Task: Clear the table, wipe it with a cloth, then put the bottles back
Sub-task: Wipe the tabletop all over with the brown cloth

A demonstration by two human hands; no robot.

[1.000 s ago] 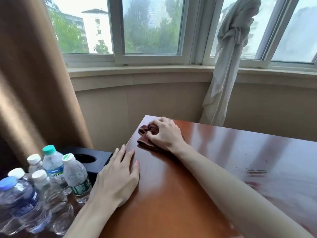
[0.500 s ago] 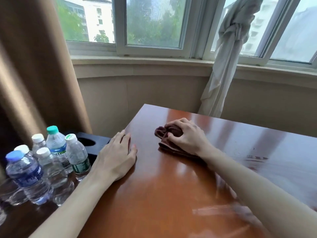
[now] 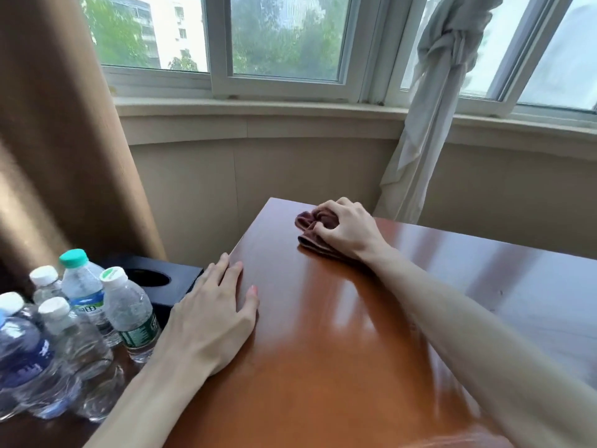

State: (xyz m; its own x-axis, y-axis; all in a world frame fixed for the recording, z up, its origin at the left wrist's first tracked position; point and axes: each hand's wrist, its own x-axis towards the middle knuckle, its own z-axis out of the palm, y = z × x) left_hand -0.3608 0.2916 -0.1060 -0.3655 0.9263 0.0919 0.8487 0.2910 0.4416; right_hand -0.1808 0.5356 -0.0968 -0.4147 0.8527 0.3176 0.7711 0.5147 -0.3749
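Head view: cluster of clear plastic water bottles [image 3: 64,331] stands on a dark lower surface [image 3: 38,431] left of the glossy reddish-brown wooden table [image 3: 323,367]. Caps white, one teal, one green-white, all on. Bottles look mostly empty; fill level hard to tell. Black box with a round top hole [image 3: 158,282] sits just behind them, contents not visible. Crumpled dark-red cloth [image 3: 311,226] lies near the table's far left corner. Right hand [image 3: 347,231] sits on it, fingers curled, bunching the fabric against the tabletop. Left hand [image 3: 210,321] lies flat at the table's left edge, fingers straight and close together, thumb out, well apart from the cloth.
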